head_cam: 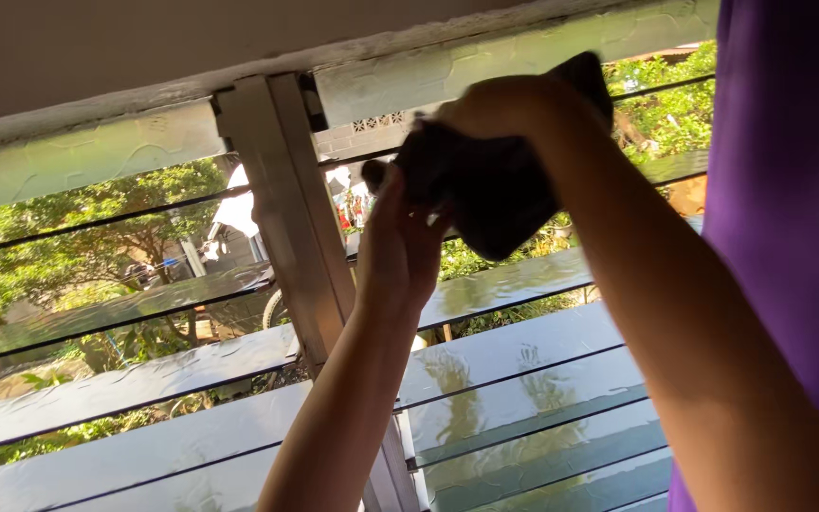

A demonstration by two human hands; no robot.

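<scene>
**Both grips on a dark cloth at the louvre window**

Gripping with both hands, I hold a dark cloth point(490, 194) up near the top glass slats point(514, 284). My right hand point(514, 109) clenches its upper part; my left hand point(400, 246) clasps its lower edge, just beside the metal mullion point(286, 209).

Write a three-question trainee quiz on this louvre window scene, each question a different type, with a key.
1. True or false: both hands grip the dark cloth.
2. Which hand sits higher on the cloth: (a) left hand (b) right hand?
3. Fill in: the cloth is held up against the glass louvre slats, just right of the pale upright ____.

Key
1. True.
2. (b); it grips the cloth from above, the left hand from below.
3. Window frame post, which separates the two banks of slats.
</scene>
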